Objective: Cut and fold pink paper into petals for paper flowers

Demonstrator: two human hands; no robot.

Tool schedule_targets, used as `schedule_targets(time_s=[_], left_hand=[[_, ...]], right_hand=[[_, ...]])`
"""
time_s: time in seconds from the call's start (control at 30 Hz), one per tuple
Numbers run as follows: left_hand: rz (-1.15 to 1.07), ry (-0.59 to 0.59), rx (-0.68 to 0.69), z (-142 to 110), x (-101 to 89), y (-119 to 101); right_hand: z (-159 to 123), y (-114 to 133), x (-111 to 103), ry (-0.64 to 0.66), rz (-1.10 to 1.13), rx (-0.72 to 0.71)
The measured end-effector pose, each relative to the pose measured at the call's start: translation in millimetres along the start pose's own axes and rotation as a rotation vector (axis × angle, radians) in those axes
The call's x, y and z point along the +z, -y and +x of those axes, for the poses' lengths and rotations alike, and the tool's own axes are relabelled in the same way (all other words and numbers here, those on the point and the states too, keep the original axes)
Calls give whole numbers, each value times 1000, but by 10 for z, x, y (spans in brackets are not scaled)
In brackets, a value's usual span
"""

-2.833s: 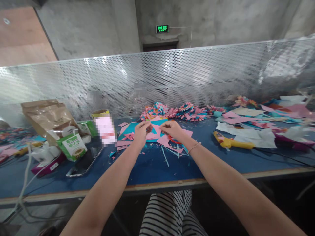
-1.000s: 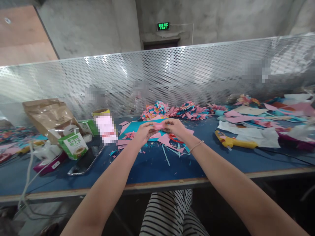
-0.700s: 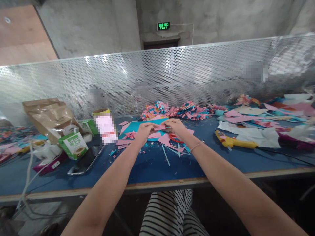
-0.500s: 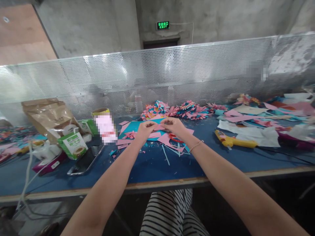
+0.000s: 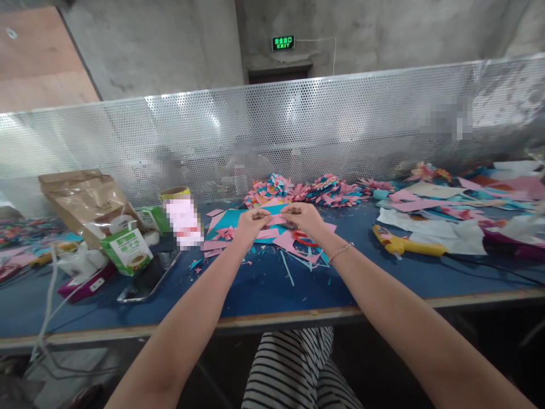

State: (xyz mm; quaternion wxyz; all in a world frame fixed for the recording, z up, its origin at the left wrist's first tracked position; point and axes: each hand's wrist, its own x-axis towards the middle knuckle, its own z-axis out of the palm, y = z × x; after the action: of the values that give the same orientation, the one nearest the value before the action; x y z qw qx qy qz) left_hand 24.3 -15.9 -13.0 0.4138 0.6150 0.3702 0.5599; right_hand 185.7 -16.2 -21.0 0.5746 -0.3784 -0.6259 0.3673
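Both my hands are stretched out over the blue table (image 5: 264, 295). My left hand (image 5: 249, 223) and my right hand (image 5: 304, 218) pinch the two ends of a small folded pink paper piece (image 5: 276, 218) held just above the table. Under them lie a teal paper sheet (image 5: 225, 220), pink paper scraps (image 5: 285, 241) and red-handled scissors (image 5: 303, 237), partly hidden by my right wrist. A row of pink and teal paper flowers (image 5: 315, 192) lies just beyond my hands.
A yellow glue gun (image 5: 402, 244) with a black cord lies right. Loose paper sheets (image 5: 443, 218) cover the far right. Left are a brown paper bag (image 5: 83, 204), green cartons (image 5: 126, 250), a phone (image 5: 147, 278) and a white cable (image 5: 46, 307). A perforated metal screen (image 5: 272, 136) backs the table.
The pink paper went from a wider flat sheet to a small folded piece pinched between both hands. My hands stayed in nearly the same place, drawing slightly closer together.
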Motion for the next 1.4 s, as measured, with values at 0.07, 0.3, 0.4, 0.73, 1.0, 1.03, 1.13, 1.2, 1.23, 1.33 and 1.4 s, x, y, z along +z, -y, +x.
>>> schedule_targets(time_s=[0.07, 0.3, 0.4, 0.73, 1.0, 1.03, 1.13, 1.2, 1.23, 1.33, 1.4], left_hand=[[3, -4, 0, 0, -4, -3], [17, -1, -5, -6, -2, -19], [13, -5, -16, -5, -3, -22], [0, -6, -25, 5, -11, -15], [23, -15, -27, 5, -13, -33], [25, -14, -27, 6, -16, -33], [27, -6, -19, 14, -26, -24], [27, -1, -14, 19, -31, -16], [26, 0, -15, 20, -33, -13], [15, -3, -29, 19, -30, -16], [6, -4, -33, 15, -26, -22]], right_hand=[[4, -3, 0, -1, -4, -2], [14, -19, -2, 6, 3, -27], [9, -10, -5, 9, 6, -30], [11, -16, -8, 9, 5, -27], [28, -48, -12, 21, 1, -31], [28, -46, -9, 17, 3, -26], [28, -38, -3, 7, 1, -22], [28, -32, -1, 6, -8, -27], [28, -29, 0, 6, -11, -29], [24, -19, 0, 9, -9, -33], [21, -15, -2, 9, -12, -34]])
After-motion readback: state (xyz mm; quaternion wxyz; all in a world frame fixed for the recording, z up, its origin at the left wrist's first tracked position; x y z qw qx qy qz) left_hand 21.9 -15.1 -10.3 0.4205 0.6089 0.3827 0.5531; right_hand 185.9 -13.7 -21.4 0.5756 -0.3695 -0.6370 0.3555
